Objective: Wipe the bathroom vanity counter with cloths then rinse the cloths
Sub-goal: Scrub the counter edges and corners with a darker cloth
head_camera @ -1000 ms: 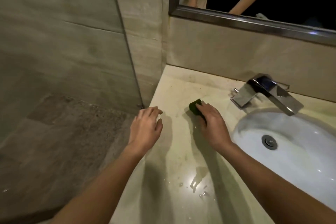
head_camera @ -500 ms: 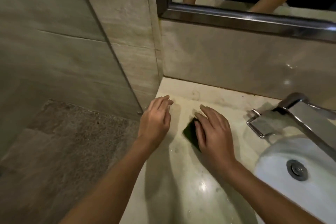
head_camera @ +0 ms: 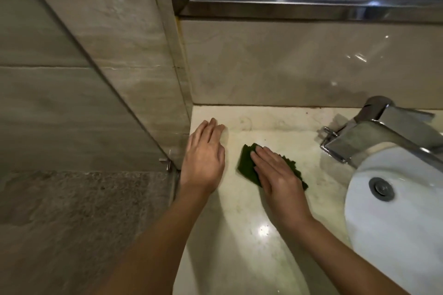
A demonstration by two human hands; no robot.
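Note:
A dark green cloth (head_camera: 247, 160) lies spread on the pale marble vanity counter (head_camera: 239, 235), left of the basin. My right hand (head_camera: 275, 175) presses flat on the cloth with straight fingers and covers its middle. My left hand (head_camera: 203, 158) rests flat on the bare counter near the left back corner, fingers straight and holding nothing. The counter surface shines wet in front of my hands.
A white oval basin (head_camera: 388, 235) with a metal drain (head_camera: 381, 188) sits at the right. A chrome faucet (head_camera: 369, 136) stands behind it. A mirror frame (head_camera: 311, 7) runs above the backsplash. A glass shower panel (head_camera: 100, 74) borders the counter's left edge.
The cloth has gone from a bunched lump under my right fingertips to a flat spread under my palm. Both hands moved toward the back corner, and the view tilted down and closer.

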